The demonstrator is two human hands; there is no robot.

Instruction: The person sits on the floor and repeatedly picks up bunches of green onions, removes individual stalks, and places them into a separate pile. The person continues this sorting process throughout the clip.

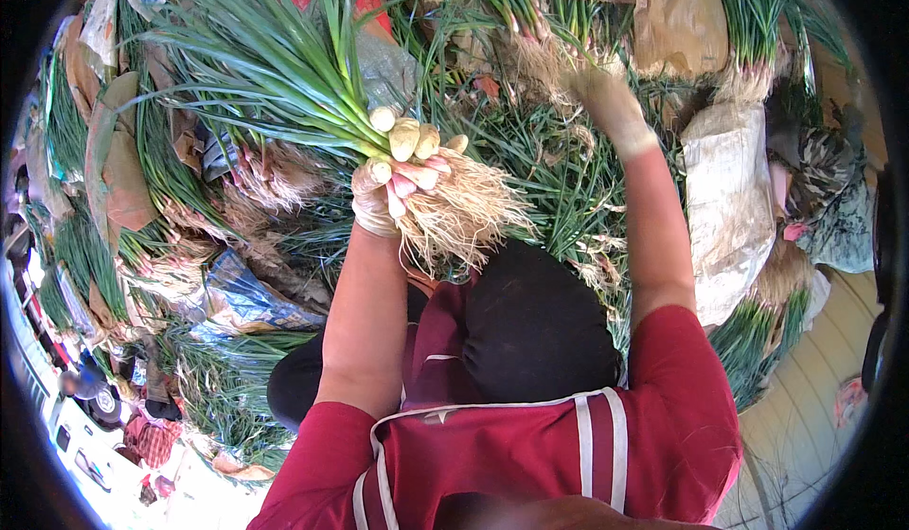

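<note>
My left hand (372, 193), in a pale, soiled glove, grips a thick bunch of spring onions (327, 115). Its fingertips show across the stems, just above the pinkish bulbs. Long green leaves fan out to the upper left, while a mass of tan roots (469, 207) hangs to the lower right, above my knee. My right hand (602, 100), also gloved, is reached out at the upper right and blurred. Close by it are the roots of another spring onion bunch (532, 54); whether its fingers hold anything is unclear.
Loose onion leaves (540, 154) litter the ground before me. More bunches lie at the left (184, 196) and upper right (753, 26), among brown sacking (678, 22). A white sack (731, 207) lies beside my right arm, and a blue-and-white plastic sheet (248, 296) beyond my left.
</note>
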